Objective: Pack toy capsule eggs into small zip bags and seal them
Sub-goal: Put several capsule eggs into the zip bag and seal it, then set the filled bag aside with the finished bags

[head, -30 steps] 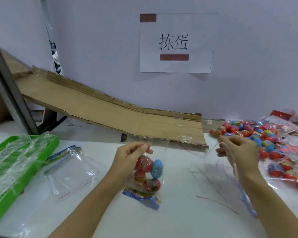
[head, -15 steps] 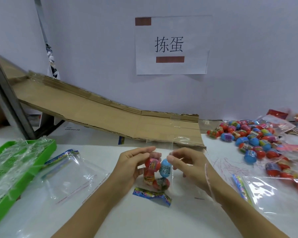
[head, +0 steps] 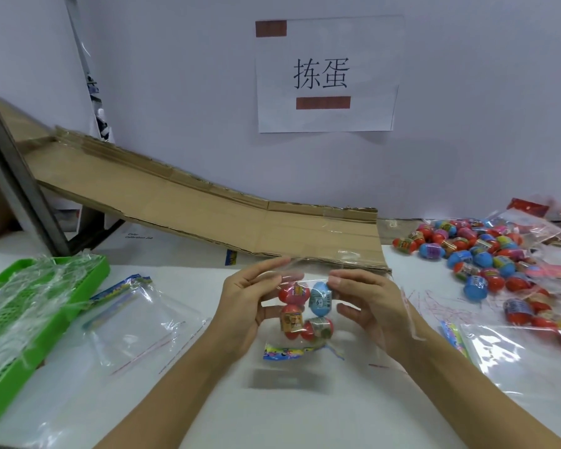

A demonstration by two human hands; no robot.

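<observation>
a clear zip bag [head: 308, 319] is pinched at its upper edge by the left hand [head: 243, 306] and the right hand [head: 366, 306], fingers curled on the plastic; it is held upright above the white table [head: 305, 413], mouth upward, long axis vertical, a coloured printed strip at its bottom; four capsule eggs [head: 305, 311] are seen inside, three red, one blue marked "6+"; empty bags [head: 133, 319] lie left beside a green tray [head: 30, 306]; loose eggs [head: 486, 257] are heaped far right; a cardboard ramp [head: 208, 215] slopes behind; a wall sign [head: 326, 72] reads "拣蛋".
</observation>
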